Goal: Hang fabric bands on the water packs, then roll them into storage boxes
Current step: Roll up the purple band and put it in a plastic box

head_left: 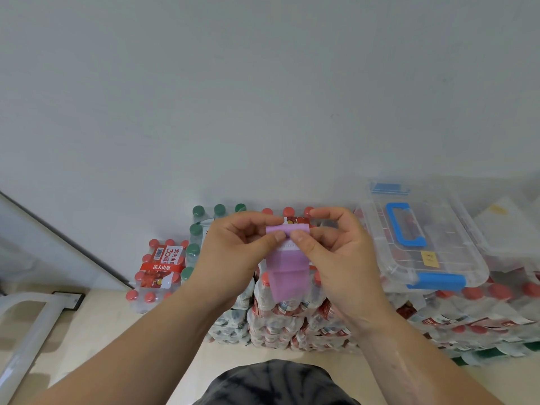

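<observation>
while both hands pinch it at its top edge, left hand [230,249] at nine o'clock, right hand [336,252] at three, a purple fabric band [287,264] hangs over stacked water packs [280,317].

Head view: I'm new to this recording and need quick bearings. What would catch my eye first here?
The purple fabric band at centre draws the eye first. Its top edge is pinched between the left hand and the right hand, and the rest hangs down. Behind it, stacked water packs with red and green caps line the white wall, and a clear storage box with a blue handle sits on the packs at right.
</observation>
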